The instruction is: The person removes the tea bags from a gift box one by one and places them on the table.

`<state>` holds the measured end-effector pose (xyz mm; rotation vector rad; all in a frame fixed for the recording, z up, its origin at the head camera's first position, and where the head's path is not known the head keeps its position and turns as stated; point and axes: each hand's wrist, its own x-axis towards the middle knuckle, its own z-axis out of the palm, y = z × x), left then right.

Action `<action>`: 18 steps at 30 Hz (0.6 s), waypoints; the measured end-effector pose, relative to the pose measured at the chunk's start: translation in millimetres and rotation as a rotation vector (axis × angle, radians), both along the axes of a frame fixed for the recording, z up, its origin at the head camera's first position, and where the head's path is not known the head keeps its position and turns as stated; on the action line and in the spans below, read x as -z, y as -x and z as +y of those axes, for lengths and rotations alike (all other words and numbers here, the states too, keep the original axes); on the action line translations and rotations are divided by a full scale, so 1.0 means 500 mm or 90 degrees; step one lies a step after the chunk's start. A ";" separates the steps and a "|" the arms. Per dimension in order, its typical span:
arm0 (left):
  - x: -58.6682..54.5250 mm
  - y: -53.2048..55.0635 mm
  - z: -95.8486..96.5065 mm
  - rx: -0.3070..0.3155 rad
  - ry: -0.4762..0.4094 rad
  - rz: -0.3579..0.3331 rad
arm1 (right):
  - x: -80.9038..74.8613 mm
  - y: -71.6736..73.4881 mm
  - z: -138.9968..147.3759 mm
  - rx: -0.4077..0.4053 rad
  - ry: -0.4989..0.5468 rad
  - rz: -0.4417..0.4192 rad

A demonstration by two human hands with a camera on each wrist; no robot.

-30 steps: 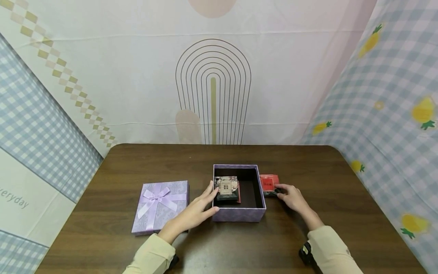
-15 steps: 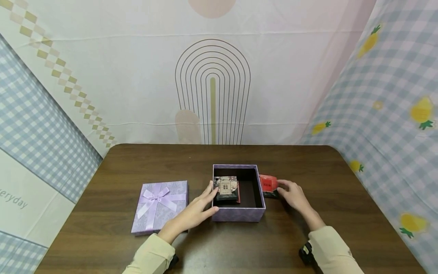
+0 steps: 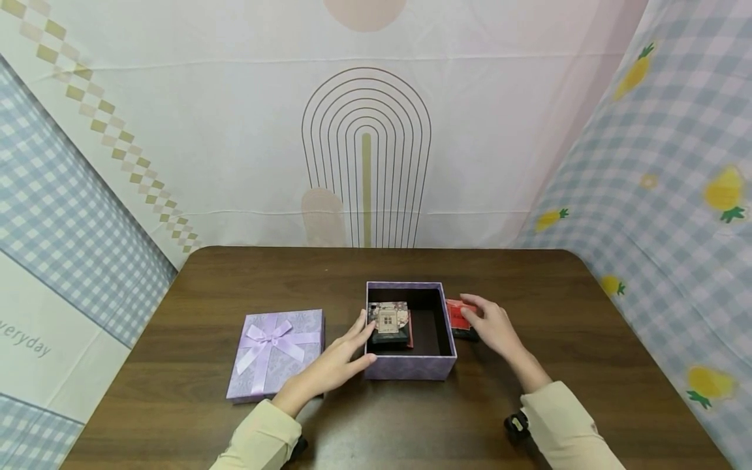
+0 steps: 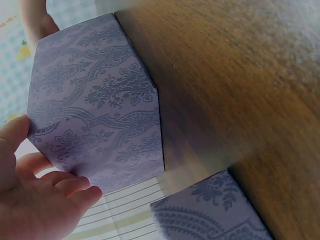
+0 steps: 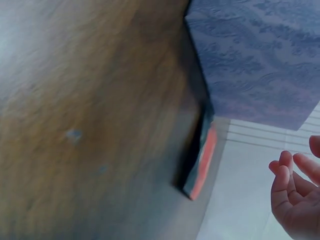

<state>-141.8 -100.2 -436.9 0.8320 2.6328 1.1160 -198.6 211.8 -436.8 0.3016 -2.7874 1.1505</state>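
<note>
My left hand (image 3: 336, 367) rests against the left side of an open lavender gift box (image 3: 410, 369), fingers along its rim. In the left wrist view, the fingertips (image 4: 92, 194) lie on the patterned wall. Inside the box, on the left, a dark floral packet (image 3: 388, 321) with a tan label lies over another packet with a red edge. Right of the box, a red-and-black packet (image 3: 457, 314) lies flat on the table, right by the wall. Above this packet is my right hand (image 3: 498, 328), holding nothing; the right wrist view shows its fingers loosely bent and apart from the packet (image 5: 204, 161).
On the left of the brown wooden table (image 3: 282, 274) lies the box's lavender lid (image 3: 296, 326), with a ribbon bow on top, partly behind my left forearm. A pale printed cloth (image 3: 235, 143) hangs behind the table, with checked cloths (image 3: 658, 215) at the sides.
My right hand has let go of the red-and-black packet's right edge and shifted up and left over it. The left hand and the box stay in place.
</note>
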 end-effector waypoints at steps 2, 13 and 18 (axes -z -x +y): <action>0.000 0.000 0.000 -0.001 0.001 0.000 | -0.008 -0.002 -0.008 0.000 0.008 0.002; -0.001 0.000 0.001 0.000 -0.001 0.004 | -0.041 -0.012 -0.055 0.006 0.066 0.042; 0.000 0.000 0.000 0.001 -0.004 -0.001 | -0.044 -0.018 -0.076 -0.017 0.094 0.029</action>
